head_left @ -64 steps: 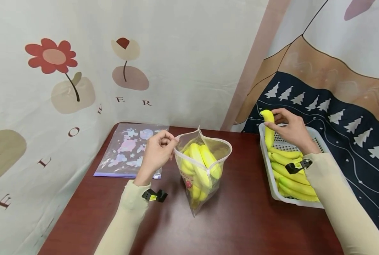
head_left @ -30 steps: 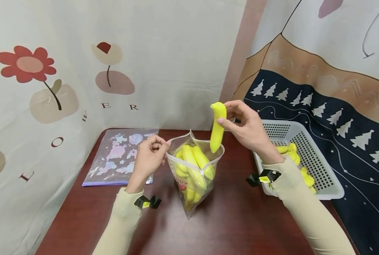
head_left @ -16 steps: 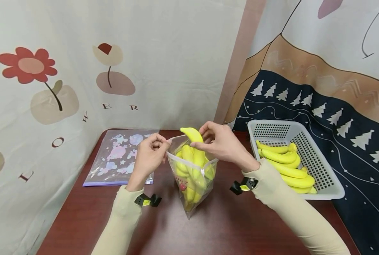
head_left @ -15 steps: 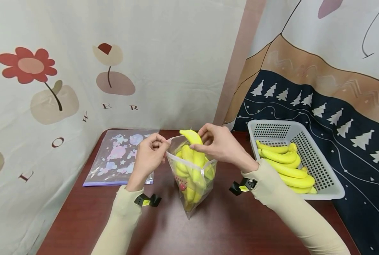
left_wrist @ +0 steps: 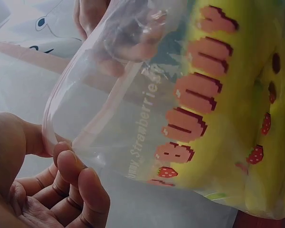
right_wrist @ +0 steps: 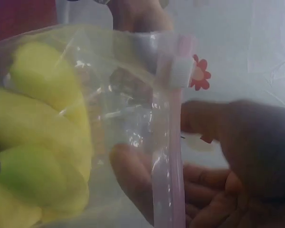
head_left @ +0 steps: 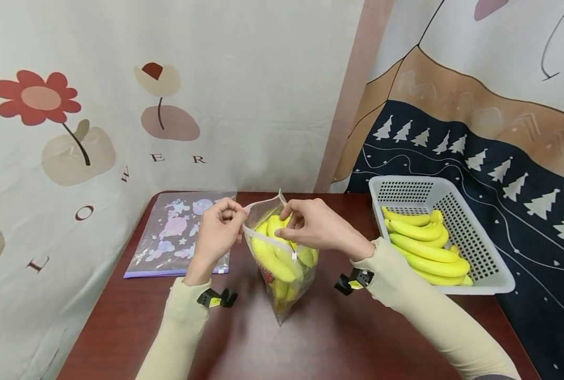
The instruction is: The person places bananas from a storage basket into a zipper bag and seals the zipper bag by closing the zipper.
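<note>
A clear zip bag (head_left: 265, 238) with a pale pink rim stands open-mouthed at the middle of the table, bulging with yellow bananas (head_left: 273, 259). My left hand (head_left: 217, 228) pinches the left corner of its rim between thumb and fingers. At the bag's mouth is my right hand (head_left: 322, 224), its fingertips reaching inside, just above the bananas. In the right wrist view, a finger (right_wrist: 129, 173) shows through the film with nothing grasped, thumb apart from it. Pink "BUDDY" lettering (left_wrist: 199, 90) covers the bag's side in the left wrist view.
On the right, a light grey perforated basket (head_left: 488, 248) holds several more bananas (head_left: 429, 248). A flat printed zip bag (head_left: 168, 248) with a purple edge lies behind my left hand. Patterned curtains (head_left: 258, 95) rise behind the dark red table (head_left: 348, 338).
My right hand took a banana from the basket, brought it left to the bag and lowered it inside; its fingers have since come off it. My left hand kept pinching the rim.
</note>
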Action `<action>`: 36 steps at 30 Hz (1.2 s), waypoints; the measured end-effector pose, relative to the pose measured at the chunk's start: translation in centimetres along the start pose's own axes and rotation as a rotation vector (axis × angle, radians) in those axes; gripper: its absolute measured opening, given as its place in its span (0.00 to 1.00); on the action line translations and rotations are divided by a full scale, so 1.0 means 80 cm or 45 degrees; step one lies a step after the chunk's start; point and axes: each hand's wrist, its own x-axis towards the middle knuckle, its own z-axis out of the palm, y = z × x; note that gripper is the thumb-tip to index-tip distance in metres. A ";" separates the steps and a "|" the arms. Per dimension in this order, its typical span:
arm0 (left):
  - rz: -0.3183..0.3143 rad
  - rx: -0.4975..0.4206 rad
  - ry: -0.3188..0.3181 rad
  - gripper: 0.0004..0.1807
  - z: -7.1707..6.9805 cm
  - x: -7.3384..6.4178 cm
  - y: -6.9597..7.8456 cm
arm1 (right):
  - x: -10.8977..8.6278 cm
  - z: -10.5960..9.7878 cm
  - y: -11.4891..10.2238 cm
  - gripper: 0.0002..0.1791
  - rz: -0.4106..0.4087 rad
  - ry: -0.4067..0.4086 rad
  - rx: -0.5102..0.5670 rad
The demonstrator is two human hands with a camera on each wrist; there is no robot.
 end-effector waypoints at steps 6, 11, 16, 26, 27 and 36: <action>0.013 -0.003 0.007 0.08 -0.002 -0.001 -0.002 | -0.003 -0.005 0.006 0.11 -0.191 -0.033 0.009; 0.021 -0.027 0.020 0.09 -0.005 -0.001 -0.002 | -0.005 -0.014 0.016 0.14 -0.302 0.032 0.012; 0.014 -0.043 0.027 0.10 -0.007 -0.003 -0.002 | -0.012 -0.029 0.027 0.20 -0.324 0.126 -0.031; 0.018 -0.034 0.033 0.09 -0.008 -0.003 -0.007 | -0.028 -0.071 0.064 0.25 -0.267 0.238 -0.086; 0.020 -0.032 0.032 0.08 -0.008 -0.003 -0.007 | -0.029 -0.076 0.069 0.25 -0.239 0.245 -0.092; 0.026 -0.024 0.026 0.08 -0.008 -0.006 -0.004 | -0.032 -0.114 0.125 0.30 -0.012 0.255 -0.227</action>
